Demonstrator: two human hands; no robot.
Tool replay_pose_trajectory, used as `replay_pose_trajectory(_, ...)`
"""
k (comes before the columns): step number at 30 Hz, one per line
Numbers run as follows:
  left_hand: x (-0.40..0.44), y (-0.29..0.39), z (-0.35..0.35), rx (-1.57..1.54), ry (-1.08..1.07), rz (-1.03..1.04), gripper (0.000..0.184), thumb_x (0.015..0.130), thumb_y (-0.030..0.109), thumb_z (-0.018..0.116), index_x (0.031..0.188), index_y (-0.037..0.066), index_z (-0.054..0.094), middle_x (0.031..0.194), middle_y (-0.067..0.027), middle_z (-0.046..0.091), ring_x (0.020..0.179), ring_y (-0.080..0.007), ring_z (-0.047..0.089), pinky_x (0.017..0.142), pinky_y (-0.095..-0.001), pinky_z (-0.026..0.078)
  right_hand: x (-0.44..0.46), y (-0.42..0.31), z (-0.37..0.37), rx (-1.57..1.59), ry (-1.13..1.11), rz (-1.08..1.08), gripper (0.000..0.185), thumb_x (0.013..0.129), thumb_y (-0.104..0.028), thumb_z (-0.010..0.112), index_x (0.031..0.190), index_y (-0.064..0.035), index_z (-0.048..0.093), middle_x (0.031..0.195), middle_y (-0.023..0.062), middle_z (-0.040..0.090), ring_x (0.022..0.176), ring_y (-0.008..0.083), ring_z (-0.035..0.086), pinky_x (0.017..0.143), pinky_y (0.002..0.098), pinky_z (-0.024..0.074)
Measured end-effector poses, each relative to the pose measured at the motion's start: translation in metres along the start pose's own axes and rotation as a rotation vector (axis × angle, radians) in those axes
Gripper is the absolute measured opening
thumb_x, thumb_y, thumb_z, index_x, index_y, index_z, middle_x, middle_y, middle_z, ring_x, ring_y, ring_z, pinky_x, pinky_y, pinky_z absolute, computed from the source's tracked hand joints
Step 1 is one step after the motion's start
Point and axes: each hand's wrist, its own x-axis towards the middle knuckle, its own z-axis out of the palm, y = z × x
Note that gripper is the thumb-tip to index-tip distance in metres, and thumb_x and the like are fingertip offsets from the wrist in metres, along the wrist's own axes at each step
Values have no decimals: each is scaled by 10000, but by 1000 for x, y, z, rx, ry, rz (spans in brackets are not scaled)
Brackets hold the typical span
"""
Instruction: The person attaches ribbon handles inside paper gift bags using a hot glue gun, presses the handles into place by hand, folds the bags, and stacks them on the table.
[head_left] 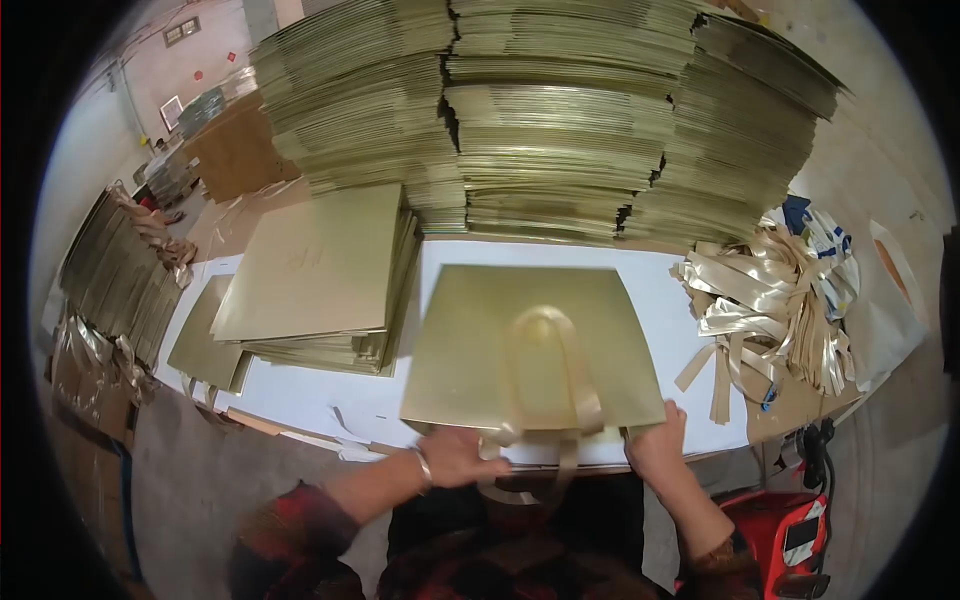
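Observation:
A gold paper bag (470, 340) lies flat on the white-covered table (690, 385), its open edge toward me. A beige ribbon handle (582, 380) loops over its upper face, and another ribbon hangs below the near edge. My left hand (455, 458) is at the bag's near left edge, thumb stretched toward the ribbon, the other fingers partly hidden. My right hand (658, 445) closes on the bag's near right corner. To the left stands a pile of flat gold bags (310, 265), with one ribboned bag partly under it.
Tall stacks of gold bags (560, 120) line the table's back. Loose ribbons (780, 290) are heaped at the right. More ribboned bags (120, 260) stand at the far left, near a cardboard box (235, 150). A red object (770, 540) is below the table at the right.

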Motion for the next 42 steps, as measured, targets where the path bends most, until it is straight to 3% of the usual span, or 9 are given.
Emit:
replay_pose_trajectory(2,19,42,35,66,-166,-145,819,770,543,670,1375,55,408,1340,-236,467,1225,-401,461,1041,-443,363,-19,-11,-17,-10,6,-3,210,704,-80,660,913,-77,644,843,111,541,821,325,489,739,443,347)
replay_pose_trajectory(3,42,40,91,-139,222,275,870,748,520,709,1378,18,381,1384,-260,404,1254,-403,432,1058,-444,349,-24,-14,-21,-19,9,-4,216,697,-71,655,913,-79,641,840,110,543,809,322,488,730,441,347)
replay_pose_trajectory(20,-78,39,-24,371,-218,-362,579,875,413,580,1222,-47,524,1273,-213,540,1196,-393,495,1006,-440,415,-36,-12,-13,-103,91,-11,157,738,-103,654,891,-71,635,832,103,530,794,318,479,699,426,336)
replay_pose_trajectory(22,-88,27,-7,297,247,497,509,850,346,628,1191,-22,541,1211,-202,569,1112,-367,560,903,-431,488,-37,-17,-14,-56,75,0,183,737,-96,643,916,-61,633,862,109,545,805,323,483,706,433,342)
replay_pose_trajectory(23,-102,46,-8,140,312,493,443,813,254,676,1161,8,554,1097,-170,620,985,-322,627,794,-409,532,-39,-16,-13,-57,79,5,183,737,-96,643,916,-61,633,862,109,545,805,323,483,706,433,342)
replay_pose_trajectory(26,-127,74,-24,15,636,240,349,798,183,695,1079,23,566,824,-97,631,713,-239,618,666,-325,513,-41,-17,-12,-94,81,-22,220,739,-94,637,956,-57,631,893,114,555,818,326,488,716,440,348)
replay_pose_trajectory(28,-115,65,-31,-393,820,-451,443,786,266,729,1103,9,553,865,-145,579,747,-209,582,656,-339,478,-41,-27,-18,-85,143,-17,254,739,-89,635,991,-58,627,900,113,554,828,328,493,719,442,350)
replay_pose_trajectory(33,-56,23,-42,-485,606,-766,924,784,337,738,1428,-25,184,1272,-233,496,1068,-278,588,906,-354,466,-42,-28,-15,-75,166,-26,264,735,-77,637,998,-60,621,910,116,546,839,332,495,733,443,356)
replay_pose_trajectory(42,-45,-9,-11,-537,454,-623,908,771,227,715,1448,-18,162,1161,-245,594,1032,-328,616,887,-373,494,-54,-21,-6,-76,180,1,224,742,-60,621,964,-39,596,905,143,523,848,343,489,765,456,367)
